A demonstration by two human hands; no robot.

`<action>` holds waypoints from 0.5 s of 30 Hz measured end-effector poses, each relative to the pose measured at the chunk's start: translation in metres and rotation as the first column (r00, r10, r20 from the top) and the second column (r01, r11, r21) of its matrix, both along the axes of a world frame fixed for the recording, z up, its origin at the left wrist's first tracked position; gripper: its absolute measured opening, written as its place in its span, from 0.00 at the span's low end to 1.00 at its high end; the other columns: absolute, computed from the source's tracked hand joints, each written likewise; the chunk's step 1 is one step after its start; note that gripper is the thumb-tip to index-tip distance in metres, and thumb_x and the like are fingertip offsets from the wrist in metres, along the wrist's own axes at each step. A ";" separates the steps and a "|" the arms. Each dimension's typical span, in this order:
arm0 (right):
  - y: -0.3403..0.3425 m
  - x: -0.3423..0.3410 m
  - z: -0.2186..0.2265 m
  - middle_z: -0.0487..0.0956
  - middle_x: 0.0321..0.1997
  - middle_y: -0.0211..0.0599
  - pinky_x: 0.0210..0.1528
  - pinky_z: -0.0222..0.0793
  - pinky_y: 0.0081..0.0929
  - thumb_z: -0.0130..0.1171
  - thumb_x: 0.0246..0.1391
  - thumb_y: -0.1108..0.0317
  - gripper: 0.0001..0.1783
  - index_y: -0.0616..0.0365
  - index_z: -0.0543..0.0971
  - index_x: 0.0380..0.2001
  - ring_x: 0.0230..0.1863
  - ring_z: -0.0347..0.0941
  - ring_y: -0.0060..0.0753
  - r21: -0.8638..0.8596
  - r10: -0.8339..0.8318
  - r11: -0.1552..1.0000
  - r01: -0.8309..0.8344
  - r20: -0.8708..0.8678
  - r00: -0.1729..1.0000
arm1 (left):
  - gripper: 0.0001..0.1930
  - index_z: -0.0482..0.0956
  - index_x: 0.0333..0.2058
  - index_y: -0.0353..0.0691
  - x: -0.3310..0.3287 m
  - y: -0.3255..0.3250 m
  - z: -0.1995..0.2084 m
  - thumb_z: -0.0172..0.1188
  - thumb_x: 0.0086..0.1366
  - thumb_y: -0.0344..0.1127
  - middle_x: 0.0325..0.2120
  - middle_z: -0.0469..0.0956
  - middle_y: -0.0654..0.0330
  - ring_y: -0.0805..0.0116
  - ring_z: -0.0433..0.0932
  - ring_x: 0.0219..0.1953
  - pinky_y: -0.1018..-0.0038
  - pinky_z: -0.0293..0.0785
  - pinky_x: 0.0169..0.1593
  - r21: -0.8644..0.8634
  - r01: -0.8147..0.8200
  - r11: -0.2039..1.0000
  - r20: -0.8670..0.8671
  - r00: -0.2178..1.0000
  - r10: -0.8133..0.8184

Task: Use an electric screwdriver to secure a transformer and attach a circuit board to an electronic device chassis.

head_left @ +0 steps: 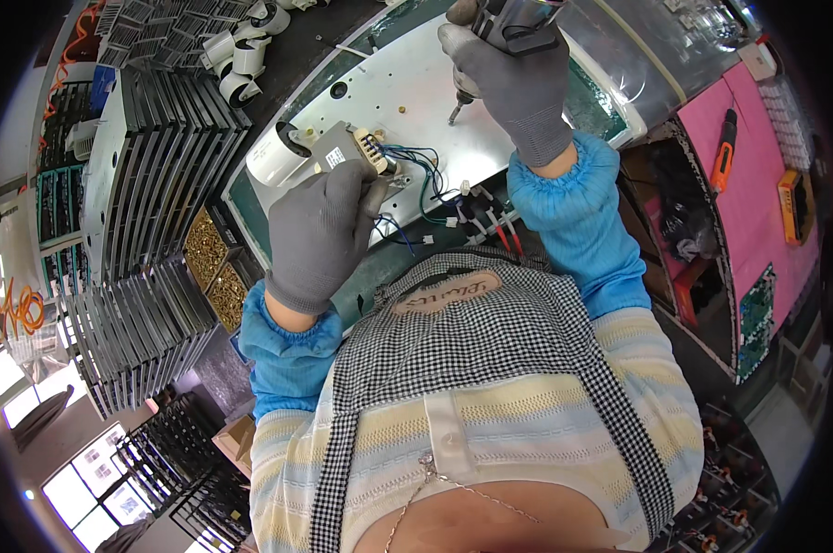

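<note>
My left hand [322, 230], in a grey glove, is closed at the near edge of a grey metal power supply [337, 146]; its fingertips are partly hidden. A terminal block [370, 150] with blue and green wires [425, 166] sits on that box. My right hand [518, 83], gloved too, is wrapped round a power screwdriver [519, 26], whose body runs off the top edge. Its bit [458, 109] points down at the pale metal panel [407, 69], close to or touching it. Left of the power supply lies a white cylindrical housing [276, 157].
Bins of brass screws [204, 247] stand at the left, beside racks of stacked dark metal frames [172, 175]. More white housings [248, 57] lie at the far left. An orange-handled screwdriver [725, 152] and a yellow box [794, 207] rest on a pink surface [757, 129] at right.
</note>
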State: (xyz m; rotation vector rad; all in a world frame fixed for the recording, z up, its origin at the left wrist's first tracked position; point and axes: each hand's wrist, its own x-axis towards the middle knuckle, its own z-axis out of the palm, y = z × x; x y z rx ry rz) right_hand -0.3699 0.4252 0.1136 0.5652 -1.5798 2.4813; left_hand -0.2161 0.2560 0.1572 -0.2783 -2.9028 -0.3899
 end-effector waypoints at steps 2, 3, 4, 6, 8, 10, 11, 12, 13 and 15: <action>0.004 0.000 0.001 0.75 0.37 0.27 0.34 0.71 0.21 0.63 0.48 0.79 0.29 0.59 0.71 0.56 0.33 0.72 0.19 -0.011 0.004 1.000 -0.004 0.004 1.000 | 0.06 0.76 0.36 0.43 0.000 0.001 0.002 0.62 0.63 0.36 0.22 0.79 0.58 0.60 0.81 0.24 0.68 0.74 0.26 0.019 -0.011 1.000 0.022 1.000 0.010; 0.005 0.000 0.003 0.75 0.37 0.27 0.33 0.71 0.21 0.64 0.48 0.79 0.29 0.59 0.71 0.56 0.33 0.72 0.19 -0.019 0.012 1.000 -0.012 0.003 1.000 | 0.06 0.76 0.36 0.43 0.001 0.002 0.003 0.62 0.63 0.36 0.22 0.79 0.58 0.60 0.81 0.24 0.68 0.74 0.26 0.015 -0.010 1.000 0.026 1.000 0.009; 0.007 0.000 0.004 0.75 0.37 0.27 0.33 0.71 0.21 0.64 0.48 0.79 0.29 0.59 0.71 0.56 0.33 0.72 0.19 -0.023 0.011 1.000 -0.011 0.007 1.000 | 0.07 0.76 0.36 0.43 0.001 0.003 0.003 0.63 0.62 0.36 0.22 0.79 0.58 0.60 0.81 0.24 0.69 0.74 0.26 0.018 -0.014 1.000 0.027 1.000 0.014; 0.008 -0.001 0.005 0.75 0.37 0.27 0.33 0.71 0.22 0.64 0.48 0.78 0.29 0.59 0.71 0.56 0.33 0.72 0.19 -0.014 -0.002 1.000 0.002 0.034 0.999 | 0.07 0.77 0.37 0.43 0.001 0.003 0.003 0.63 0.62 0.35 0.22 0.80 0.58 0.60 0.81 0.24 0.69 0.74 0.26 0.021 -0.013 1.000 0.030 0.999 0.012; 0.009 -0.002 0.001 0.75 0.38 0.27 0.33 0.71 0.22 0.64 0.49 0.78 0.29 0.59 0.71 0.56 0.33 0.72 0.19 -0.030 0.000 1.000 0.001 0.030 1.000 | 0.08 0.77 0.37 0.43 0.002 0.003 0.003 0.64 0.61 0.35 0.23 0.80 0.58 0.60 0.81 0.24 0.69 0.74 0.26 0.045 -0.031 0.999 -0.015 0.999 0.032; 0.010 -0.004 0.000 0.75 0.38 0.27 0.33 0.71 0.22 0.64 0.49 0.77 0.28 0.59 0.71 0.56 0.33 0.72 0.19 -0.044 0.001 0.999 0.000 0.026 1.000 | 0.08 0.77 0.37 0.43 0.002 0.004 0.010 0.64 0.61 0.35 0.23 0.80 0.58 0.61 0.81 0.24 0.69 0.74 0.26 0.051 -0.037 0.998 0.007 0.999 0.036; 0.010 -0.004 0.001 0.75 0.37 0.27 0.33 0.71 0.22 0.64 0.49 0.77 0.28 0.59 0.71 0.56 0.33 0.72 0.19 -0.054 0.009 0.999 -0.007 0.027 1.000 | 0.08 0.77 0.37 0.42 0.002 0.005 0.013 0.65 0.61 0.35 0.23 0.80 0.58 0.61 0.81 0.23 0.69 0.74 0.26 0.056 -0.051 0.997 0.025 0.998 0.050; 0.010 -0.004 0.001 0.75 0.37 0.27 0.33 0.71 0.22 0.64 0.49 0.77 0.28 0.59 0.71 0.56 0.33 0.72 0.19 -0.063 0.016 0.998 -0.014 0.028 1.000 | 0.08 0.77 0.37 0.42 0.002 0.005 0.010 0.65 0.61 0.35 0.23 0.80 0.58 0.61 0.81 0.23 0.69 0.74 0.26 0.056 -0.054 0.997 0.025 0.998 0.053; 0.010 -0.005 0.001 0.75 0.37 0.27 0.33 0.71 0.22 0.64 0.49 0.77 0.28 0.59 0.71 0.56 0.33 0.72 0.19 -0.064 0.018 0.998 -0.016 0.028 0.999 | 0.08 0.77 0.37 0.42 0.001 0.005 0.005 0.65 0.61 0.35 0.23 0.80 0.58 0.61 0.81 0.23 0.69 0.74 0.26 0.062 -0.043 0.997 0.019 0.999 0.042; 0.010 -0.006 -0.001 0.76 0.37 0.27 0.32 0.71 0.23 0.64 0.49 0.78 0.28 0.58 0.71 0.56 0.32 0.72 0.19 0.003 -0.024 1.000 0.023 0.043 0.999 | 0.08 0.76 0.37 0.42 -0.002 0.003 -0.002 0.64 0.61 0.35 0.23 0.80 0.58 0.61 0.81 0.23 0.69 0.74 0.26 0.067 -0.028 0.997 0.012 1.000 0.028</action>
